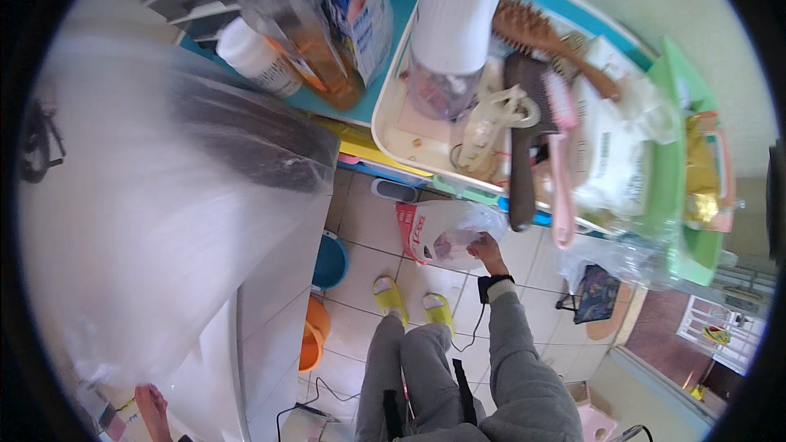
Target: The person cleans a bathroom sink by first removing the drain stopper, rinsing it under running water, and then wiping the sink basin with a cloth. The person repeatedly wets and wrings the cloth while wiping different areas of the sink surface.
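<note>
My right hand [487, 252] is low beside the shelf unit, its fingers closed on the clear side of a white and red plastic bag [424, 234] that bears writing. Something reddish shows through the bag, too blurred to name. A black band [495, 285] with a cable wraps my right wrist. At the lower left, my left hand [152, 404] has bent fingers and meets the lower edge of a large translucent plastic sheet [159, 227]. Whether it grips the sheet is unclear. The sheet hangs across the left side, partly over a white bathtub [212, 368].
A white tray [393, 129] on the shelf top holds a wooden hairbrush [534, 27], a dark comb [522, 178], a pink brush [560, 178] and a white-topped container [457, 18]. Bottles stand left of it. Blue [331, 263] and orange [313, 331] basins, and a cable [319, 390], lie on the tiles.
</note>
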A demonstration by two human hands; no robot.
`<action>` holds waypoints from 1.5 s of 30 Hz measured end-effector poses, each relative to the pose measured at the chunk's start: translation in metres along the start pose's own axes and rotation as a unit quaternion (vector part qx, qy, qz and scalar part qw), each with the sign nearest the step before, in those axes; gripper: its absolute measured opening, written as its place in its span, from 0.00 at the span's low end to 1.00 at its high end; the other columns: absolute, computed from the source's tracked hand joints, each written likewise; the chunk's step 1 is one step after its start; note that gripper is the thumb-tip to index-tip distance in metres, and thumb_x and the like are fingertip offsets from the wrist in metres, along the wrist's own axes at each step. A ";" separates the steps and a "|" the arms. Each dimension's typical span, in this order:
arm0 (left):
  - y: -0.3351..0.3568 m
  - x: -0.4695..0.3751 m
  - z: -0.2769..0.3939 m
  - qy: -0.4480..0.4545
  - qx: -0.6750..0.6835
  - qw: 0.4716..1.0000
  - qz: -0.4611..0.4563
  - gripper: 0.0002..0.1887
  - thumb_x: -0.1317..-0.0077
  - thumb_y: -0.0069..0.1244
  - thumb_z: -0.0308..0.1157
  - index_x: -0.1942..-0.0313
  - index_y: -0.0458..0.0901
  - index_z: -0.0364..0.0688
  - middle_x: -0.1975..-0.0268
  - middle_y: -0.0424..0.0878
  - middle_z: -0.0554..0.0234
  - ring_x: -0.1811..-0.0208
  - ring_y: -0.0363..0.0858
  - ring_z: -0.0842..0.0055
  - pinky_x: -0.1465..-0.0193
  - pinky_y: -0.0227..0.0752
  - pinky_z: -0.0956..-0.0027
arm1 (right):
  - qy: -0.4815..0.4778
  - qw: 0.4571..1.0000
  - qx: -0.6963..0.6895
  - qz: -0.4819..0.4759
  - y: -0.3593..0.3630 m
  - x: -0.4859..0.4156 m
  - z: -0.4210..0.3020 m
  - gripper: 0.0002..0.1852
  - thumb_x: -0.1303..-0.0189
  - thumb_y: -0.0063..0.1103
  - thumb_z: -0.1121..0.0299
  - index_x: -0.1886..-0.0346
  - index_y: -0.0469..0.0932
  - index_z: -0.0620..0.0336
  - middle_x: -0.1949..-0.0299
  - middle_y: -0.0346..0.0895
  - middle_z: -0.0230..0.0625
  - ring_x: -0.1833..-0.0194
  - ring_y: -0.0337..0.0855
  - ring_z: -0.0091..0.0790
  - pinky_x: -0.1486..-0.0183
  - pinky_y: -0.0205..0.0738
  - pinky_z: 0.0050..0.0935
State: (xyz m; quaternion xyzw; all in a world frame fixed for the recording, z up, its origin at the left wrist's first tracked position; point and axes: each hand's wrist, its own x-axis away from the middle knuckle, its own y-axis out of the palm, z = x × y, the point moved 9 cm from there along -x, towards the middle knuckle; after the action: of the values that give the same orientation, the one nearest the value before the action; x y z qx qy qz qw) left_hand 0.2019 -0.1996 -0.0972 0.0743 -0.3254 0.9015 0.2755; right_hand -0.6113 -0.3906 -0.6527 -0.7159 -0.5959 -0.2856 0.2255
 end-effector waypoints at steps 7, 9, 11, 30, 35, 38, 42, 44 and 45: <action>0.069 0.106 0.076 0.091 0.052 0.978 -0.181 0.06 0.29 0.45 0.34 0.56 0.73 0.46 0.68 0.66 0.77 0.67 0.65 0.88 0.64 0.64 0.80 | -0.066 0.968 0.045 -0.239 0.116 0.227 -0.230 0.21 0.35 0.59 0.68 0.42 0.69 0.64 0.62 0.80 0.31 0.64 0.79 0.22 0.61 0.74 0.22; 0.075 0.136 0.082 0.081 0.069 0.976 -0.189 0.10 0.29 0.46 0.34 0.50 0.73 0.45 0.60 0.73 0.74 0.59 0.73 0.86 0.54 0.72 0.76 | -0.094 0.921 -0.003 -0.377 0.197 0.300 -0.285 0.17 0.33 0.56 0.72 0.42 0.70 0.61 0.59 0.79 0.30 0.61 0.79 0.22 0.60 0.74 0.23; 0.092 0.164 0.094 0.095 0.150 0.945 -0.274 0.13 0.28 0.44 0.34 0.46 0.71 0.45 0.57 0.74 0.71 0.56 0.75 0.83 0.51 0.74 0.73 | -0.114 0.881 0.037 -0.458 0.284 0.364 -0.318 0.14 0.33 0.53 0.75 0.45 0.72 0.61 0.58 0.78 0.30 0.58 0.80 0.24 0.58 0.76 0.24; -0.077 -0.019 0.045 0.080 0.220 0.972 0.038 0.15 0.29 0.43 0.43 0.51 0.77 0.43 0.72 0.75 0.69 0.71 0.75 0.81 0.67 0.73 0.72 | -0.146 0.721 0.375 -0.564 0.768 0.504 -0.280 0.11 0.37 0.61 0.65 0.64 0.71 0.61 0.68 0.75 0.34 0.70 0.76 0.25 0.76 0.67 0.21; -0.063 -0.102 0.052 0.036 0.300 0.953 0.035 0.19 0.27 0.37 0.50 0.58 0.76 0.44 0.72 0.75 0.71 0.74 0.75 0.81 0.68 0.72 0.74 | -0.094 0.686 0.361 -0.625 0.804 0.477 -0.245 0.13 0.38 0.58 0.56 0.65 0.72 0.54 0.74 0.66 0.25 0.76 0.62 0.20 0.75 0.56 0.18; -0.069 -0.114 0.072 0.129 0.294 0.947 0.016 0.17 0.26 0.36 0.46 0.65 0.74 0.44 0.72 0.76 0.71 0.74 0.76 0.81 0.67 0.71 0.74 | -0.014 0.637 0.307 -0.707 0.816 0.483 -0.228 0.15 0.35 0.54 0.66 0.48 0.75 0.61 0.68 0.71 0.26 0.73 0.66 0.20 0.71 0.59 0.17; -0.075 -0.110 0.072 0.123 0.303 0.945 0.008 0.13 0.26 0.38 0.42 0.63 0.72 0.45 0.70 0.76 0.70 0.71 0.76 0.82 0.68 0.70 0.75 | 0.086 0.654 0.289 -0.694 0.816 0.475 -0.208 0.19 0.35 0.53 0.74 0.41 0.72 0.60 0.57 0.77 0.30 0.64 0.79 0.21 0.65 0.69 0.15; -0.076 -0.109 0.069 0.106 0.358 0.928 0.010 0.10 0.26 0.39 0.40 0.62 0.71 0.44 0.70 0.76 0.69 0.70 0.76 0.82 0.68 0.70 0.75 | 0.080 0.646 0.302 -0.697 0.816 0.473 -0.201 0.20 0.34 0.49 0.77 0.39 0.70 0.59 0.52 0.78 0.31 0.53 0.81 0.28 0.58 0.74 0.17; -0.079 -0.109 0.074 0.134 0.366 0.921 0.012 0.09 0.27 0.40 0.39 0.62 0.71 0.44 0.70 0.76 0.68 0.70 0.76 0.82 0.68 0.70 0.75 | 0.082 0.653 0.332 -0.676 0.814 0.467 -0.195 0.21 0.34 0.47 0.79 0.38 0.70 0.58 0.49 0.78 0.31 0.48 0.81 0.31 0.55 0.77 0.18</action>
State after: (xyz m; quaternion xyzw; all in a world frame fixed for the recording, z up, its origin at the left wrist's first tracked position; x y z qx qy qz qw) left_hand 0.3323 -0.2447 -0.0309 0.0443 0.0668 0.9624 0.2597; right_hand 0.2202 -0.3352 -0.1788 0.0336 -0.9491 -0.1996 0.2414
